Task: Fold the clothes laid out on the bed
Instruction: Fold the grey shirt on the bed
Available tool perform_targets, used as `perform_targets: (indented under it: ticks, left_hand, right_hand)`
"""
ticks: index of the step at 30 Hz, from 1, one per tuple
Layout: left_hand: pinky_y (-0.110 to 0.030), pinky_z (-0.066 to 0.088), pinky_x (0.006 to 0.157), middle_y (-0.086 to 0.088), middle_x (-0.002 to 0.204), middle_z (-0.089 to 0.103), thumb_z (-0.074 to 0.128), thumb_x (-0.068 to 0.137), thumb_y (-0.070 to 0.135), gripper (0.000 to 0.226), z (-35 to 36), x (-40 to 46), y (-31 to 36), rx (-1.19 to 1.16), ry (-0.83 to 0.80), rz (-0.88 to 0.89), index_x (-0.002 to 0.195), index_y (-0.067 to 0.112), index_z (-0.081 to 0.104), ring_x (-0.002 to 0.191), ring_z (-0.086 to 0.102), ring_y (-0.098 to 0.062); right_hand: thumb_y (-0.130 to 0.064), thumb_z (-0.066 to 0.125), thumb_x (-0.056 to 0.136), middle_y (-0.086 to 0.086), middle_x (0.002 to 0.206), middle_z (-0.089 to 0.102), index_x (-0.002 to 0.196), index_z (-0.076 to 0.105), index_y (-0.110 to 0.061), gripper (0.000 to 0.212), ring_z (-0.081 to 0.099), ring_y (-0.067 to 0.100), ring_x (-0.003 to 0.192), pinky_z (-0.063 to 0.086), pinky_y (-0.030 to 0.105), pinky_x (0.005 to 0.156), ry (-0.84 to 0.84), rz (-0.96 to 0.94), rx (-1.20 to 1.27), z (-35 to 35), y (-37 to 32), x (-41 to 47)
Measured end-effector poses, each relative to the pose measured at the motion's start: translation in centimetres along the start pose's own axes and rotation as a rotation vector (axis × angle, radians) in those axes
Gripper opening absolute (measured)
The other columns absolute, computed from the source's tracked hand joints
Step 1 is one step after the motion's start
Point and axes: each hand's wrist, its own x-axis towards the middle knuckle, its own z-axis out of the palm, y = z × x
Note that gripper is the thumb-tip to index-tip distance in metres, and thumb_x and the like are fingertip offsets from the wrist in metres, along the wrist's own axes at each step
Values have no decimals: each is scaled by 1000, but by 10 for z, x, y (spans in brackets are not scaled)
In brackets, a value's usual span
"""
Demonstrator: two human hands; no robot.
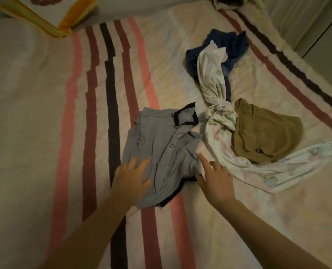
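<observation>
Grey shirt [161, 150] w/ dark trim lies near-centre on the striped bed [44, 113], partly folded into a rough block, collar toward the far side. Left hand [132, 177] rests flat on its near-left part, fingers spread and straight, gripping nothing; prob. pinning the cloth so the fold doesn't slide. Right hand [215, 179] sits at the shirt's right edge, fingers extended, index pointing far, nothing held as far as I can tell; looks placed to smooth or tuck that edge, where the shirt meets the pale printed garment [215, 133]. That garment is twisted and unfolded, running from the far pile down past the shirt and off to the right. Brown garment [266, 133] sits crumpled on top of it, right of the shirt. Navy garment [229, 47] is bunched further off, under the pale one's far end. So approx. one item in progress, three not yet folded. Risk: pale garment touches the shirt's right side, could drag it if pulled. Yellow-edged pillow [64, 18] at far left corner.
</observation>
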Motion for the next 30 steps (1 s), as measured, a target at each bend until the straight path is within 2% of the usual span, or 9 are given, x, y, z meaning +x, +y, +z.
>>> perform_targets:
  ticks: [6,10,15,19,24,26,27,28,30]
  left_hand:
    - [-36,30,106,-5,146,33,45,95,41,57,32,120,-2,62,-19,84,147,30,26,125,41,-26]
    - [-40,30,105,-9,148,33,49,93,40,59,44,192,-9,39,-20,138,147,31,26,127,40,-30]
    - [-42,32,102,-11,149,32,54,91,41,63,55,246,-31,51,-23,173,147,28,28,127,40,-33]
    - [-50,23,112,-12,157,16,54,90,45,71,58,283,-29,16,-100,268,149,34,15,140,24,-34]
    - [-48,12,117,-10,160,2,64,82,50,93,58,324,-2,-106,-136,277,150,35,1,145,10,-29]
    - [-47,8,117,-11,158,13,67,81,48,98,61,335,6,-100,-192,267,150,34,-2,145,12,-29]
    - [-47,12,116,-13,155,24,69,80,46,98,63,337,8,-100,-202,277,150,34,1,142,20,-30]
    - [-45,20,113,-14,149,35,71,80,42,94,64,338,8,-118,-192,296,149,33,8,136,32,-33]
    - [-40,38,97,-15,134,52,72,81,35,80,63,333,3,-173,-133,336,145,29,26,117,50,-35]
  right_hand:
    - [-41,44,94,8,136,43,148,10,-35,64,43,29,121,36,38,97,-6,116,128,53,17,81]
    - [-42,49,93,5,121,48,146,13,-41,64,47,23,107,40,30,88,19,57,291,87,26,109]
    - [-42,57,89,-4,99,40,143,15,-45,69,43,14,90,32,21,77,135,-15,473,105,22,132]
    - [-34,61,88,-5,103,36,134,7,-55,74,35,4,86,26,6,75,148,-75,563,109,16,144]
    - [-12,62,87,1,111,43,141,19,-45,76,41,6,93,25,-4,76,147,-22,651,113,13,151]
    - [-8,62,86,3,115,48,143,23,-41,77,39,-1,92,22,-9,77,180,-12,648,113,15,147]
    - [-6,63,85,5,118,49,143,24,-40,78,39,-1,93,22,-10,78,194,-9,645,113,17,144]
    - [-4,63,85,6,118,51,142,24,-40,78,41,1,95,24,-9,79,206,-6,643,112,19,141]
    - [-3,63,84,2,112,50,141,24,-42,79,42,4,93,27,-7,79,210,-16,630,110,24,136]
